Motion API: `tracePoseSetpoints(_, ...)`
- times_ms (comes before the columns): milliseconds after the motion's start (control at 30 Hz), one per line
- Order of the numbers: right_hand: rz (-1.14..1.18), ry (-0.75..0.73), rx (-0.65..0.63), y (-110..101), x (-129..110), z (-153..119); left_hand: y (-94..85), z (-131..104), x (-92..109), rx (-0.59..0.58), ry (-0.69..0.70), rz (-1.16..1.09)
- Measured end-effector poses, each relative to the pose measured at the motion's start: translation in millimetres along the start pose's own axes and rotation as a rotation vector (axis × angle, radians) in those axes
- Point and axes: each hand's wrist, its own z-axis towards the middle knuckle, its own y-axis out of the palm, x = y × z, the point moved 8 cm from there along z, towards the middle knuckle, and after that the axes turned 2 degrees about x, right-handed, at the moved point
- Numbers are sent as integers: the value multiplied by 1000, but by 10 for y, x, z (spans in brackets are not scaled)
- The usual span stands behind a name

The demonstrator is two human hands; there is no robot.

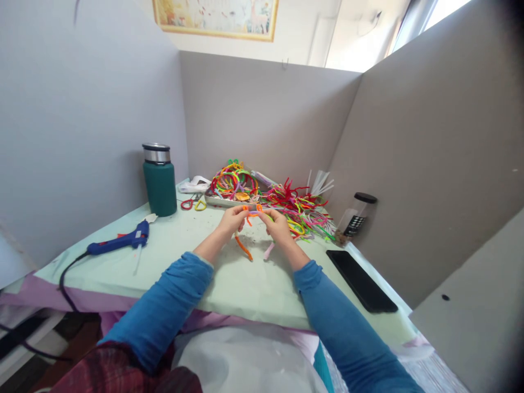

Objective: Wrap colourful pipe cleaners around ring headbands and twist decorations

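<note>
Both my hands are raised over the middle of the table, their fingertips close together. My left hand (pixel 231 221) pinches one side of a piece made of orange and purple pipe cleaners (pixel 254 213). On its other side, my right hand (pixel 277 222) pinches the same piece between thumb and fingers. An orange end (pixel 244 248) hangs below my left hand, and a pale pink end (pixel 269 251) hangs below my right. Just behind the hands lies a tray (pixel 221 201) with coiled, colourful pipe cleaners (pixel 233 180). My fingers hide part of the piece.
A heap of loose pipe cleaners (pixel 292 199) spreads at the back right. Scissors (pixel 193 204) lie left of the tray, near a green bottle (pixel 160 185). A blue glue gun (pixel 123 240) with a cord rests at left. At right are a black phone (pixel 361 280) and a tilted clear container (pixel 357 214).
</note>
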Motion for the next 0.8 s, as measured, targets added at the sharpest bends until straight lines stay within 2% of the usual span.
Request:
tracePoseSetpoints(167, 5, 14, 29, -18, 43, 9, 40, 3, 17, -30, 49, 117)
tracePoseSetpoints(367, 17, -1, 37, -22, 42, 9, 22, 1, 20, -27, 17, -116)
tracePoseSetpoints(533, 34, 14, 26, -7, 39, 0, 24, -8, 8, -58, 11, -90)
tracePoseSetpoints(633, 19, 11, -25, 41, 48, -10, 43, -12, -2, -82, 9, -67)
tracePoseSetpoints(800, 26, 21, -95, 103, 82, -18, -13, 2, -4, 17, 1, -62)
